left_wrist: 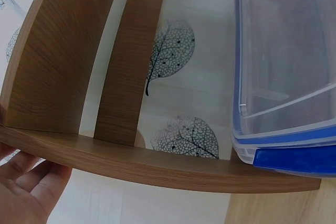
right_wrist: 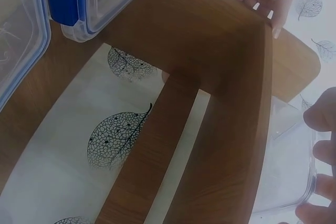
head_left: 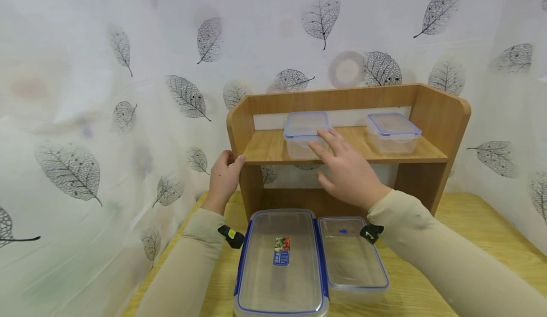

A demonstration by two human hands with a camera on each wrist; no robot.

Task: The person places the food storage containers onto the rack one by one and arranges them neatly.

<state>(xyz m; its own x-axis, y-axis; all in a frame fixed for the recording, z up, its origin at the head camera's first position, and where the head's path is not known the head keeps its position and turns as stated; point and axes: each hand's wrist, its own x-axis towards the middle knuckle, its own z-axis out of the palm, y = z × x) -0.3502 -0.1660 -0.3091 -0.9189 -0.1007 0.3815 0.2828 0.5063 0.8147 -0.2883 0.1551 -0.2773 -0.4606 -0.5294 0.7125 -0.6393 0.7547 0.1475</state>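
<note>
My left hand (head_left: pixel 224 179) grips the front edge of the left side panel of a wooden desk shelf (head_left: pixel 267 147), thumb at the front. In the left wrist view its fingers (left_wrist: pixel 39 179) lie against the panel's outer face. My right hand (head_left: pixel 348 170) is raised before the shelf board with fingers spread, holding nothing. Behind its fingertips a clear, blue-rimmed food container (head_left: pixel 305 123) stands on the board. Whether the fingers touch it I cannot tell; in the right wrist view they appear beside the clear container (right_wrist: pixel 286 150). A second small lidded container (head_left: pixel 393 125) sits farther right on the board.
Before the shelf, on the wooden table (head_left: pixel 483 241), lie a large clear box (head_left: pixel 279 284) with blue side clips and a label, and a smaller clear container (head_left: pixel 356 260) to its right. A leaf-patterned curtain (head_left: pixel 149 46) hangs behind and at the left.
</note>
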